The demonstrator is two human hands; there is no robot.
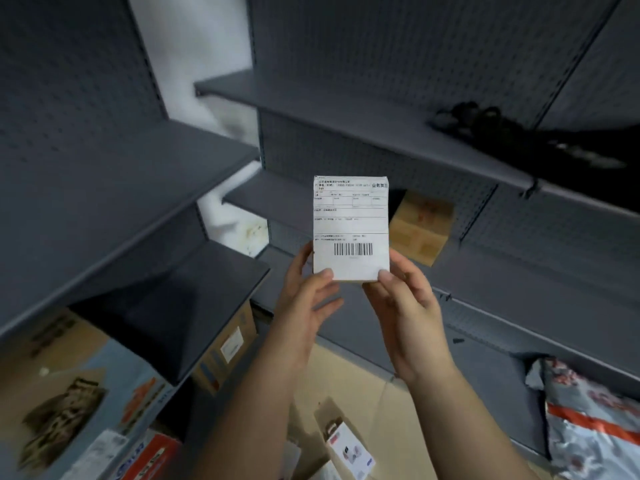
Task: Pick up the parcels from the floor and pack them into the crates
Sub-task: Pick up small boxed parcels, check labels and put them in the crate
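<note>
Left hand (308,299) and right hand (405,306): the lower corners of a small labelled parcel (350,226) are pinched and held up at centre. Beyond, a grey mailer (588,427) at 4 o'clock and a carton (349,448) at 6 o'clock lie unpacked. No crate is seen, so most of the packing is judged outstanding.

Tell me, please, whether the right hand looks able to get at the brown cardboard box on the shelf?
Probably, once freed: the right hand pinches the labelled parcel with the left hand. Nothing lies between it and the cardboard box on the open shelf.
</note>
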